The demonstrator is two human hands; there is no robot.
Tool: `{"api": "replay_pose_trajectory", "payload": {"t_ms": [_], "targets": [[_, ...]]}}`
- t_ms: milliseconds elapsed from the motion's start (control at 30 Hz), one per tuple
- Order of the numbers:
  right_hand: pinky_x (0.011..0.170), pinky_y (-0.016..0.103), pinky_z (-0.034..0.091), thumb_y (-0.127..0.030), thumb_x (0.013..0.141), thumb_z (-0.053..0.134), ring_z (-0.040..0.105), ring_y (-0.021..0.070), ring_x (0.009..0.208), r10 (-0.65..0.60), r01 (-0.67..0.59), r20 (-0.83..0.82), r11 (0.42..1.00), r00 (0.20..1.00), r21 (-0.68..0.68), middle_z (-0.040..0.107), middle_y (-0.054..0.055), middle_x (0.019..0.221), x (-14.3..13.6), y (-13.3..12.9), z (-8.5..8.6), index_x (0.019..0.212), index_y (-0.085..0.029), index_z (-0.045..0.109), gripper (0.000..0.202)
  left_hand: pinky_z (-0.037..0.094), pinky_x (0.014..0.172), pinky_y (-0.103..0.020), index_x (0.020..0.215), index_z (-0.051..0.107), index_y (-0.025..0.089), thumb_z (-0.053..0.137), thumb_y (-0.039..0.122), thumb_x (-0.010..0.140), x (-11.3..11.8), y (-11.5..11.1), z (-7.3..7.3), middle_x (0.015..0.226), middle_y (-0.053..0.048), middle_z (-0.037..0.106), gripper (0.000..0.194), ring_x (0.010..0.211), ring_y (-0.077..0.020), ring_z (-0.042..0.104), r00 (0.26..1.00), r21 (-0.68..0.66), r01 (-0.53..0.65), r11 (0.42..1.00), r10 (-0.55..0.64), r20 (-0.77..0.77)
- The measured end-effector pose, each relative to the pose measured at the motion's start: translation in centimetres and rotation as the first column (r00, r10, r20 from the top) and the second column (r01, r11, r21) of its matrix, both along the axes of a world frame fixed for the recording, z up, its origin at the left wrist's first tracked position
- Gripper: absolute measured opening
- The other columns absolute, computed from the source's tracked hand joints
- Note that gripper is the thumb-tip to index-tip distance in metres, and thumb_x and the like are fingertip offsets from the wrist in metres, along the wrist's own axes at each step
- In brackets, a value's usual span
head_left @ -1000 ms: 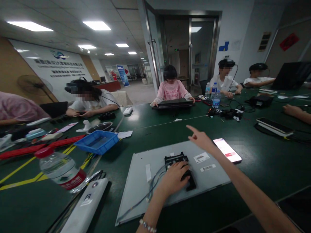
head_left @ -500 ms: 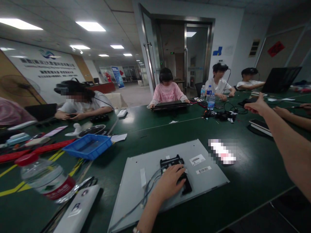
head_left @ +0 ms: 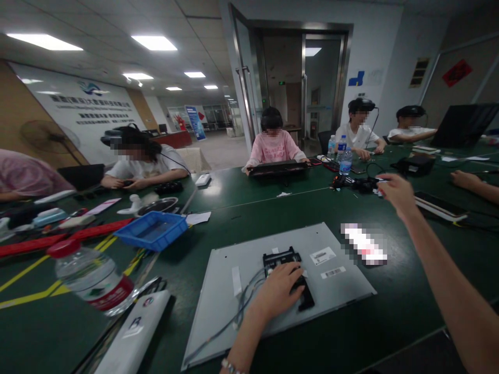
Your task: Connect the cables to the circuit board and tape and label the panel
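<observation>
A flat grey metal panel (head_left: 339,288) lies on the green table before me, with white labels and a thin grey cable (head_left: 218,335) across it. On its middle is a black plastic bracket (head_left: 307,301). My left hand (head_left: 278,291) rests flat over this bracket, fingers stretched out and partly covering it. My right hand (head_left: 397,195) is raised above the table to the right, thumb and forefinger pinched together. A small pale thing shows at their tips, too small to name. Below that hand, a phone with a lit, blurred screen (head_left: 364,244) lies beside the panel.
At the left are a water bottle (head_left: 95,280), a white power bank (head_left: 136,332) and a blue tray (head_left: 156,231). Black cables (head_left: 360,184) and a small plastic bottle (head_left: 345,162) are farther back. Several people sit around the table; one holds a dark panel (head_left: 278,168).
My right hand has drawn back leftward and lower from the black object at the far right, its fingers now pinched. My left hand stays on the bracket. The view has shifted slightly left.
</observation>
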State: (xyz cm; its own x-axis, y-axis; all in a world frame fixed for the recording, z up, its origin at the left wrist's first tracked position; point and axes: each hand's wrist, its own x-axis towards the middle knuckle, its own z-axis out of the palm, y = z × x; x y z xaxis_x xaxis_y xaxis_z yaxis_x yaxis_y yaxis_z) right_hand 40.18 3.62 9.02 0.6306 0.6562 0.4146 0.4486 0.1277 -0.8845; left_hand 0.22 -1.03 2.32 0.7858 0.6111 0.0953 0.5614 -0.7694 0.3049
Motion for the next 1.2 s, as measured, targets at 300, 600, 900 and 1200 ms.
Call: {"api": "replay_pose_trajectory", "payload": {"t_ms": [300, 600, 900, 1200], "targets": [[0.082, 0.051, 0.045, -0.055, 0.069, 0.060, 0.045, 0.0308, 0.119, 0.699, -0.614, -0.230, 0.709, 0.677, 0.348, 0.046, -0.001, 0.131, -14.5, -5.2, -5.1, 0.062, -0.026, 0.052, 0.031, 0.035, 0.102, -0.042, 0.125, 0.047, 0.023, 0.051, 0.028, 0.085, -0.1, 0.1, -0.6, 0.132, -0.006, 0.046, 0.040, 0.119, -0.0241, 0.043, 1.000, 0.030, 0.009, 1.000, -0.009, 0.008], [0.091, 0.053, 0.041, -0.050, 0.066, 0.066, 0.042, 0.0289, 0.123, 0.826, -0.679, -0.319, 0.564, 0.465, 0.470, 0.044, -0.005, 0.135, -15.1, -5.5, -5.4, 0.063, -0.027, 0.053, 0.027, 0.034, 0.103, -0.041, 0.124, 0.047, 0.023, 0.052, 0.028, 0.085, 0.1, 0.1, -0.8, 0.132, -0.006, 0.046, 0.040, 0.119, -0.0240, 0.043, 1.000, 0.034, 0.013, 0.999, -0.013, 0.009], [0.043, 0.014, 0.032, -0.012, 0.071, 0.062, 0.040, 0.0059, 0.046, 0.610, -0.187, -0.466, 0.713, 0.641, 0.676, 0.045, -0.010, 0.057, -3.7, -3.2, 1.4, 0.126, -0.045, 0.038, 0.069, 0.034, 0.102, -0.043, 0.126, 0.046, 0.023, 0.049, 0.029, 0.086, 0.0, 0.2, -0.8, 0.133, -0.006, 0.045, 0.040, 0.121, -0.0244, 0.043, 1.000, 0.029, 0.012, 0.999, -0.012, 0.005], [0.063, 0.033, 0.049, -0.054, 0.083, 0.043, 0.061, 0.0187, 0.087, 0.560, -0.358, -0.384, 0.800, 0.734, 0.482, 0.061, 0.004, 0.103, -9.0, -4.1, -0.1, 0.136, -0.043, 0.024, 0.057, 0.036, 0.100, -0.044, 0.125, 0.046, 0.024, 0.050, 0.029, 0.086, 0.0, 0.2, -0.7, 0.133, -0.006, 0.045, 0.040, 0.120, -0.0251, 0.043, 1.000, 0.033, 0.007, 0.999, -0.008, 0.018]]}}
